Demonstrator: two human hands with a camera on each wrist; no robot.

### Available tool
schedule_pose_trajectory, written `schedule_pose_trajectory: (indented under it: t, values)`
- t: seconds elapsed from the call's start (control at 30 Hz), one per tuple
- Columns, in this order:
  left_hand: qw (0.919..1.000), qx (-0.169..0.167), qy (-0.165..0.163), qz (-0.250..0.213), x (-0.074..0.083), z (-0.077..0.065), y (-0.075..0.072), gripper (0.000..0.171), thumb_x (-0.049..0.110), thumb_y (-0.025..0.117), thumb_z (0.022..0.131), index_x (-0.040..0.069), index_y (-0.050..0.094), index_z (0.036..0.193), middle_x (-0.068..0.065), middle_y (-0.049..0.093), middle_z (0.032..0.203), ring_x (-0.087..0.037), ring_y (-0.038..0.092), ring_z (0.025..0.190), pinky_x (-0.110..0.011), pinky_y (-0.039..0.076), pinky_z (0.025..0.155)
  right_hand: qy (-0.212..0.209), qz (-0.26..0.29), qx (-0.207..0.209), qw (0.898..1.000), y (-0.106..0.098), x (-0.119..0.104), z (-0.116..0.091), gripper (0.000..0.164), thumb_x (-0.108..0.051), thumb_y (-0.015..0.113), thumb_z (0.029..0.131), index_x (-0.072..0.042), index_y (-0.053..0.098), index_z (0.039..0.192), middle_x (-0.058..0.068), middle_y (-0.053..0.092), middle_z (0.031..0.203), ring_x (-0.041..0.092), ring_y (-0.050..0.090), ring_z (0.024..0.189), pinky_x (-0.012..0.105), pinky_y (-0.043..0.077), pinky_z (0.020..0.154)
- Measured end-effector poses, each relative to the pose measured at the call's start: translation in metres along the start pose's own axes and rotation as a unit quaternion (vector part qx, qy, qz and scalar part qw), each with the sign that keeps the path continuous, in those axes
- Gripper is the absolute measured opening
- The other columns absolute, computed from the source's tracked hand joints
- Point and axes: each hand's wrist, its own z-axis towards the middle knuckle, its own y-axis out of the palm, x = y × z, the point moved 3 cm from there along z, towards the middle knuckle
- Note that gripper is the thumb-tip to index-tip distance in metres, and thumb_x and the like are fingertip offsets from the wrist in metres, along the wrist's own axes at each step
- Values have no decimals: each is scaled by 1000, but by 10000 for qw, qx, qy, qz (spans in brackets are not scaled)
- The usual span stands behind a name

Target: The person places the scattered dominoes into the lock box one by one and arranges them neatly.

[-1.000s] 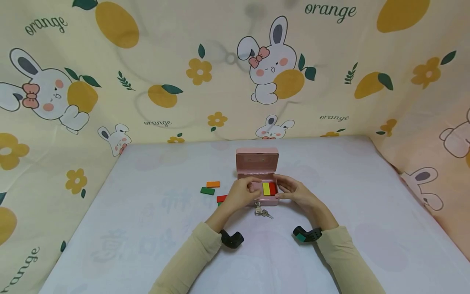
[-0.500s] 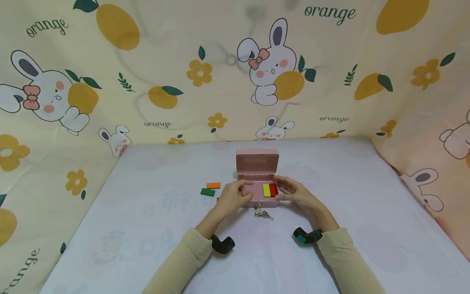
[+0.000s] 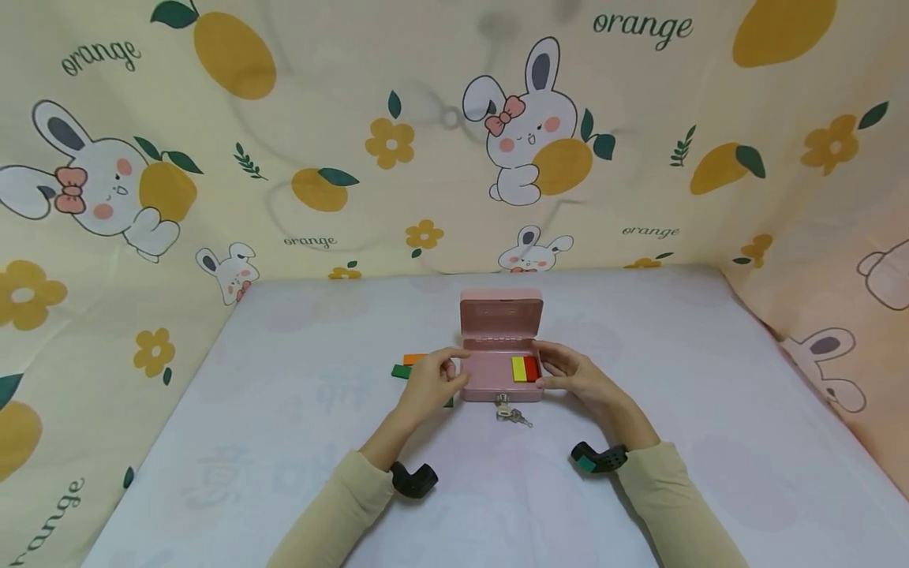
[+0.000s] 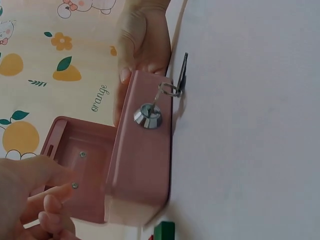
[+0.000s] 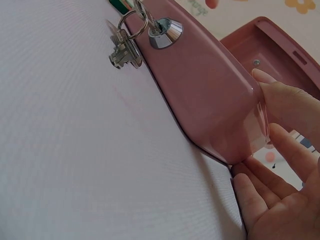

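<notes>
A pink metal cash box [image 3: 490, 371] stands with its lid [image 3: 501, 317] raised. Inside, at the right, a yellow block [image 3: 519, 369] and a red block [image 3: 532, 369] lie side by side. My right hand [image 3: 585, 380] holds the box's right side, thumb at the rim and fingers along the wall. My left hand [image 3: 429, 386] hovers at the box's left edge, fingers loosely bent, nothing visible between them. Keys [image 3: 514, 413] hang from the front lock [image 4: 148, 116]. Left of the box, my left hand partly covers an orange block [image 3: 414, 359] and a green block [image 3: 401, 371].
Another green block [image 4: 164, 231] lies on the table by the box's left end, with a sliver of red beside it. White cloth [image 3: 298, 442] covers the table. A printed curtain [image 3: 426, 181] encloses the back and sides.
My left hand has moved left, from over the box's inside to its left edge, now covering more of the loose blocks. My right hand stays at the box's right side.
</notes>
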Motion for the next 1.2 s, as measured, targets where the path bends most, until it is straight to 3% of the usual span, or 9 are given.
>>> schedule_pose_trajectory:
  t: [0.1, 0.57, 0.77, 1.0, 1.2]
  values:
    - [10000, 85, 28, 28, -4, -1, -2, 27, 5, 68, 85, -3, 67, 112, -3, 49, 68, -6, 35, 55, -15, 29, 51, 52, -69, 21, 10000, 0, 1, -1, 76, -17, 70, 86, -10, 31, 150, 15, 26, 159, 39, 21, 149, 47, 26, 114]
    - [9978, 652, 39, 63, -19, -6, -15, 26, 7, 72, 82, -4, 68, 106, -3, 47, 64, -2, 32, 53, -16, 28, 52, 132, -5, 114, 9998, 0, -1, 0, 78, -18, 72, 84, -10, 32, 150, 14, 26, 159, 37, 22, 149, 45, 25, 115]
    - [9967, 798, 23, 134, -23, -8, -22, 26, 5, 73, 81, -5, 69, 104, -8, 51, 65, -4, 38, 58, -16, 34, 56, 152, 15, 118, 9998, 0, -1, 0, 76, -16, 71, 85, -10, 32, 150, 14, 27, 159, 37, 22, 149, 44, 24, 115]
    - [9952, 889, -274, 289, -32, -10, -33, 26, 6, 72, 82, -5, 68, 105, -6, 48, 64, -9, 40, 60, -17, 33, 56, 22, -74, 40, 10000, 0, 0, 0, 75, -16, 69, 87, -7, 31, 150, 17, 26, 159, 40, 22, 148, 45, 23, 115]
    - [9927, 936, -546, 527, -40, -12, -38, 27, 10, 72, 84, -3, 68, 107, -2, 43, 65, -10, 36, 59, -17, 29, 56, -89, 30, -19, 10000, -1, 0, 1, 75, -14, 70, 86, -3, 30, 149, 20, 25, 158, 40, 22, 148, 32, 29, 113]
